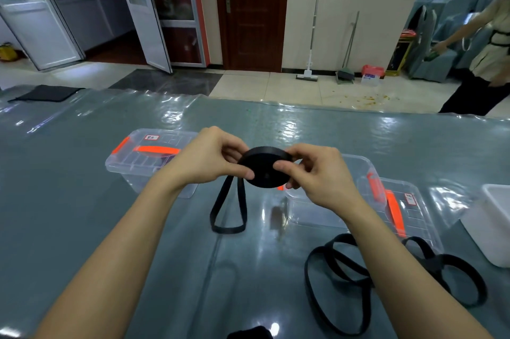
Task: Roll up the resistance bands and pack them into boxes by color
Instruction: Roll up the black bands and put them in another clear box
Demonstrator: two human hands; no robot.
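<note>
Left hand (209,156) and right hand (317,173) are pinching a coiled black resistance band (262,170) between curled fingers (240,173), thumbs lying on its flat face, above the worktop (82,200). Its unrolled tail (227,214) is hanging down to the worktop between the left clear box (138,156) and the right clear box (408,209). Loose black bands (345,269) are lying at right.
</note>
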